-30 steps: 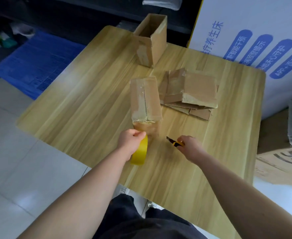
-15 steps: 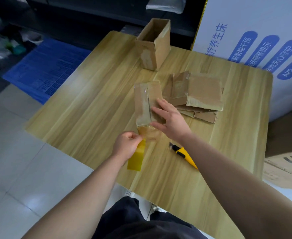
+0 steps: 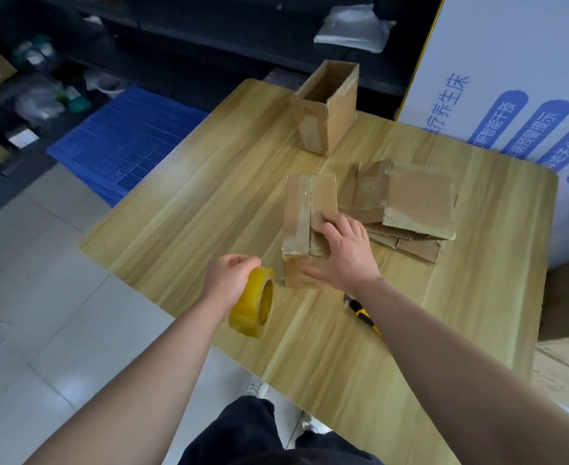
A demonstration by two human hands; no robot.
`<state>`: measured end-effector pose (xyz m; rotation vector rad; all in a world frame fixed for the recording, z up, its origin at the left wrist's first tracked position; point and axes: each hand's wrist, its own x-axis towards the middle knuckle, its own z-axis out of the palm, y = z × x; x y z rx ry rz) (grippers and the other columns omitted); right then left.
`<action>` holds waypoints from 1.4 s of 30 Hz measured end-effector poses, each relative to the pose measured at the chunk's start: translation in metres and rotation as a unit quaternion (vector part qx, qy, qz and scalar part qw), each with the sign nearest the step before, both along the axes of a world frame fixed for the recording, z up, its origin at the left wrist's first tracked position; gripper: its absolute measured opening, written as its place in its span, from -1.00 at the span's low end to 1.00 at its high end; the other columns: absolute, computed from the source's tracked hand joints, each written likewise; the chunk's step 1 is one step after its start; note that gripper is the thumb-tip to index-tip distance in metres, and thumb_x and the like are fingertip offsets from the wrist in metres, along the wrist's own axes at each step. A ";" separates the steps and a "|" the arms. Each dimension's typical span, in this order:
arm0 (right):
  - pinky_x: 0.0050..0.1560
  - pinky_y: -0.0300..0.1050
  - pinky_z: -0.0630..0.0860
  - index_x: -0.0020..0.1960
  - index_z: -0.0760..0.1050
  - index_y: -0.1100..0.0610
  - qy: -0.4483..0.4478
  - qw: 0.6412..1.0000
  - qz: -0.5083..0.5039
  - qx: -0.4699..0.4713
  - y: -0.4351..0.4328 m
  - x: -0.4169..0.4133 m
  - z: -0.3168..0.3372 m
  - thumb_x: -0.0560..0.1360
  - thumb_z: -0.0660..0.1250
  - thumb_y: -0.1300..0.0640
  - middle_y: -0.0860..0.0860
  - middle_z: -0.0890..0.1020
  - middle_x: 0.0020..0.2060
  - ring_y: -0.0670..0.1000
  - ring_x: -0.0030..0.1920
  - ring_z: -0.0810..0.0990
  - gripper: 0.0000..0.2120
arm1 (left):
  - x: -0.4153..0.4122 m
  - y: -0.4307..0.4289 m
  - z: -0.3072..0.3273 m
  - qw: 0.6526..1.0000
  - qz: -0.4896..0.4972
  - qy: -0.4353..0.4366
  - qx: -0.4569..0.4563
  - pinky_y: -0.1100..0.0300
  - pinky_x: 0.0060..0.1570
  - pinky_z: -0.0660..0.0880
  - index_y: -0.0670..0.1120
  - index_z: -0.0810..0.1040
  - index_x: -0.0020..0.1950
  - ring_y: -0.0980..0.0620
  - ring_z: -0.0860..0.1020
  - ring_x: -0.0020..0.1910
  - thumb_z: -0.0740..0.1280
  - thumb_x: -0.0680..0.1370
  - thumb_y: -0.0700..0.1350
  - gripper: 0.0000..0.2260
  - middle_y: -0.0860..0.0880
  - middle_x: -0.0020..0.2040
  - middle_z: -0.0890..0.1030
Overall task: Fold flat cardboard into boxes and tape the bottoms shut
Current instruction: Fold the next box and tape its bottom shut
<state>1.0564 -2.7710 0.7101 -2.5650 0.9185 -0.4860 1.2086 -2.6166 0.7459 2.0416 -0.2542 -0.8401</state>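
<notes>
A small cardboard box (image 3: 304, 213) stands upside down in the middle of the wooden table (image 3: 182, 223), its taped bottom flaps facing up. My right hand (image 3: 341, 253) lies over its near right corner, fingers spread on the top and thumb down the near side. My left hand (image 3: 231, 280) grips a yellow tape roll (image 3: 252, 303) just left of the box, above the table. A stack of flat cardboard (image 3: 410, 203) lies to the right of the box. A finished open box (image 3: 326, 109) stands upright at the far edge.
A yellow utility knife (image 3: 363, 315) lies on the table beside my right forearm. A large white printed carton (image 3: 511, 78) stands against the table's far right. Blue crates (image 3: 125, 142) and dark shelving sit on the floor to the left.
My right hand put down the knife, reached onto the box and now covers its near corner. My left hand pulled the tape roll back from the box, turning its opening into view.
</notes>
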 end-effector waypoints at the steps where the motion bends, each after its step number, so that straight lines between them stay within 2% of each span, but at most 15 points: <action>1: 0.41 0.09 0.22 0.19 0.53 0.05 0.004 1.000 -0.009 0.016 -0.001 0.003 0.006 0.16 0.32 -0.45 0.03 0.48 0.24 0.14 0.29 0.37 -0.21 | 0.004 0.001 0.004 1.000 0.008 -0.004 -0.005 0.11 -0.11 0.48 -0.07 0.61 -0.25 -0.08 0.57 -0.18 0.47 0.42 -0.08 -0.89 -0.07 -0.22 0.63; 6: 0.50 0.15 0.02 0.22 0.39 -0.05 0.047 0.997 -0.027 0.062 -0.001 0.011 0.008 0.13 0.37 -0.45 -0.05 0.31 0.25 0.11 0.42 0.19 -0.21 | 0.028 0.000 0.027 0.999 0.003 -0.010 -0.042 0.17 -0.18 0.44 -0.06 0.59 -0.24 0.01 0.53 -0.25 0.46 0.47 -0.09 -0.88 0.00 -0.26 0.59; 9: 0.35 0.08 0.34 0.22 0.37 -0.07 0.021 0.985 -0.027 0.171 -0.001 0.011 0.009 0.25 0.37 -0.40 -0.08 0.23 0.31 0.08 0.30 0.36 -0.33 | 0.047 -0.012 0.039 0.997 -0.026 -0.028 -0.059 0.27 -0.30 0.42 -0.06 0.57 -0.25 0.09 0.49 -0.31 0.43 0.50 -0.11 -0.86 0.01 -0.30 0.57; 12: 0.11 0.01 0.51 0.16 0.43 -0.03 0.036 0.983 -0.059 0.167 -0.015 0.019 0.020 0.49 0.27 -0.26 -0.07 0.31 0.22 0.06 0.16 0.48 -0.62 | 0.068 -0.030 0.047 0.996 -0.057 -0.028 -0.068 0.25 -0.29 0.42 -0.06 0.57 -0.26 0.07 0.50 -0.32 0.43 0.50 -0.11 -0.86 -0.01 -0.30 0.58; 16: -0.09 -0.02 0.56 0.33 0.29 0.00 0.087 0.976 -0.126 0.156 -0.035 0.034 0.032 0.53 0.26 -0.19 0.07 0.27 0.30 0.11 -0.12 0.59 -0.54 | 0.093 -0.054 0.052 0.993 -0.107 -0.017 -0.054 0.20 -0.22 0.43 -0.12 0.61 -0.16 0.00 0.53 -0.25 0.44 0.49 -0.07 -0.88 -0.06 -0.25 0.60; 20: 0.18 0.07 0.48 0.54 0.02 -0.12 0.130 0.964 -0.145 0.179 -0.059 0.050 0.041 0.55 0.22 -0.21 0.08 0.03 0.53 0.21 0.20 0.54 -0.34 | 0.115 -0.073 0.054 0.989 -0.138 -0.016 -0.055 0.19 -0.16 0.45 -0.16 0.62 -0.05 -0.01 0.55 -0.20 0.44 0.49 -0.07 -0.83 -0.08 -0.20 0.61; 23: 0.25 0.05 0.46 0.55 0.00 -0.16 0.130 0.953 -0.141 0.235 -0.069 0.062 0.039 0.54 0.25 -0.19 0.05 0.20 0.50 0.18 0.31 0.46 -0.32 | 0.133 -0.085 0.056 0.983 -0.177 -0.016 -0.053 0.20 -0.18 0.46 -0.17 0.63 -0.03 0.01 0.54 -0.21 0.44 0.49 -0.07 -0.82 -0.07 -0.20 0.61; 25: -0.07 0.04 0.61 0.50 0.07 -0.17 0.075 0.934 -0.161 0.310 -0.065 0.066 0.038 0.52 0.32 -0.13 0.08 0.45 0.26 0.17 0.05 0.60 -0.35 | 0.144 -0.091 0.060 0.978 -0.202 -0.003 -0.053 0.22 -0.22 0.46 -0.16 0.62 0.00 0.05 0.54 -0.23 0.43 0.50 -0.07 -0.82 -0.04 -0.19 0.62; 27: -0.40 -0.04 0.57 0.42 0.14 -0.14 0.013 0.912 -0.180 0.367 -0.053 0.067 0.037 0.49 0.38 -0.07 0.10 0.52 0.11 0.13 -0.25 0.61 -0.39 | 0.156 -0.097 0.064 0.975 -0.217 0.018 -0.055 0.18 -0.16 0.50 -0.16 0.62 0.04 0.03 0.57 -0.18 0.44 0.49 -0.04 -0.77 -0.07 -0.12 0.64; 31: -0.47 -0.07 0.55 0.30 0.14 -0.07 -0.029 0.890 -0.204 0.406 -0.019 0.065 0.034 0.46 0.43 -0.05 0.15 0.53 -0.01 0.07 -0.44 0.57 -0.42 | 0.168 -0.115 0.073 0.974 -0.194 0.081 -0.090 0.14 -0.12 0.56 -0.17 0.61 0.08 -0.03 0.61 -0.12 0.48 0.45 -0.04 -0.71 -0.12 -0.06 0.67; 33: -0.43 -0.07 0.55 0.30 0.16 -0.05 -0.021 0.889 -0.226 0.398 -0.008 0.064 0.034 0.46 0.43 -0.07 0.12 0.51 0.03 0.06 -0.43 0.59 -0.43 | 0.161 -0.125 0.077 0.968 -0.183 0.129 -0.117 0.10 -0.09 0.57 -0.20 0.61 0.09 -0.05 0.61 -0.12 0.48 0.45 -0.06 -0.70 -0.14 -0.05 0.67; 35: -0.22 -0.12 0.53 0.32 0.22 -0.05 -0.007 0.905 -0.258 0.338 -0.001 0.062 0.038 0.46 0.40 -0.12 0.08 0.46 0.14 0.01 -0.29 0.60 -0.45 | 0.149 -0.133 0.078 0.962 -0.172 0.157 -0.141 0.07 -0.06 0.58 -0.17 0.62 0.04 -0.06 0.62 -0.11 0.48 0.45 -0.07 -0.76 -0.13 -0.07 0.67; 37: 0.03 -0.16 0.45 0.33 0.30 -0.06 -0.065 0.917 -0.282 0.276 0.001 0.058 0.050 0.50 0.35 -0.11 0.05 0.42 0.21 -0.08 -0.11 0.55 -0.53 | 0.134 -0.141 0.078 0.961 -0.156 0.167 -0.158 0.03 0.00 0.57 -0.09 0.62 -0.08 -0.05 0.62 -0.08 0.48 0.45 -0.05 -0.85 -0.09 -0.09 0.67; 40: 0.28 -0.14 0.39 0.19 0.49 -0.10 -0.205 0.904 -0.239 0.289 0.002 0.056 0.080 0.45 0.41 -0.13 -0.06 0.43 0.20 -0.14 0.18 0.45 -0.66 | 0.110 -0.153 0.078 0.961 -0.117 0.181 -0.171 -0.02 0.06 0.57 -0.01 0.62 -0.10 -0.06 0.61 0.00 0.47 0.47 0.01 -0.87 -0.05 -0.03 0.66; 42: 0.34 -0.20 0.27 0.06 0.57 -0.11 -0.179 0.922 -0.195 0.281 0.002 0.058 0.096 0.38 0.47 -0.15 -0.09 0.43 0.23 -0.13 0.31 0.36 -0.71 | 0.095 -0.160 0.079 0.955 -0.094 0.214 -0.182 0.03 -0.01 0.59 -0.02 0.63 -0.07 -0.03 0.61 -0.04 0.45 0.48 0.01 -0.87 -0.03 -0.05 0.66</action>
